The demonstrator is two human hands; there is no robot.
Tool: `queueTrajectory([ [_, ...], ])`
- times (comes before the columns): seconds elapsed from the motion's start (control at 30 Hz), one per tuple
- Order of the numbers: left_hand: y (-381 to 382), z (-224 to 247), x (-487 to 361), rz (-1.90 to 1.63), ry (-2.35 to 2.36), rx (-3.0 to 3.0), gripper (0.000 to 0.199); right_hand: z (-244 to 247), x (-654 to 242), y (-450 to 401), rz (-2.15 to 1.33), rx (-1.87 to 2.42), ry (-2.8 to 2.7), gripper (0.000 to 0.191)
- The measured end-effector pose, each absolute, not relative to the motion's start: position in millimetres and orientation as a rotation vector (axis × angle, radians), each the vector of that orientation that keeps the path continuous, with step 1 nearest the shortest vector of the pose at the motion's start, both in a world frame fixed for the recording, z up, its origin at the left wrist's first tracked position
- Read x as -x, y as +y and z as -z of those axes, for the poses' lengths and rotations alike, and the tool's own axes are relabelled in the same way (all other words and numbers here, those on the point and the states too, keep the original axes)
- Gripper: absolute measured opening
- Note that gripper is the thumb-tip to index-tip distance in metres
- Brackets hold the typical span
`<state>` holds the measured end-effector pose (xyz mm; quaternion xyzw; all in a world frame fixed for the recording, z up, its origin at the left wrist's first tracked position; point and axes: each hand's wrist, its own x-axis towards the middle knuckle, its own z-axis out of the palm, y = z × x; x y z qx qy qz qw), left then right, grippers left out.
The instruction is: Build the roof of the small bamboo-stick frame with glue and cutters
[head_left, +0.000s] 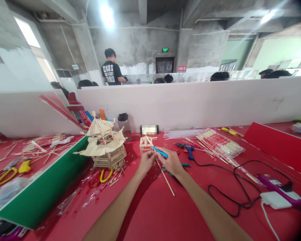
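Note:
My left hand (147, 161) is closed in a pinch at one end of a thin wooden stick (167, 180), which slants down to the right over the red table. Close beside it, my right hand (171, 162) grips a slim blue pen-like tool (162, 153), its tip pointing up and left; its exact kind is unclear. Just behind my fingers stands a small frame of wooden sticks (145, 143). Partly hidden under my right hand lie green-handled pliers (185, 165). To the left sits a larger stick-built pavilion model (106, 144) with tiered roofs.
A blue glue gun (189, 149) trails a black cord to a purple power strip (278, 189). Packs of sticks (219, 142) lie right. Left are yellow-handled scissors (106, 174) and a green board (47, 180). A bottle (124, 125) stands before the white partition (190, 103); people are beyond.

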<state>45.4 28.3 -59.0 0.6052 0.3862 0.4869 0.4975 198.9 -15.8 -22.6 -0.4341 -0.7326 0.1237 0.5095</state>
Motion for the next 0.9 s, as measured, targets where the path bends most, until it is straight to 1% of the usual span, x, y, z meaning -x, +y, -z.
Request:
queueTrajectory([
  [0.9,22.3,50.3,-46.0,-1.162,0.956,-1.466,0.047,18.5,-202.2,-18.1,-0.285,1.056,-1.739,0.029],
])
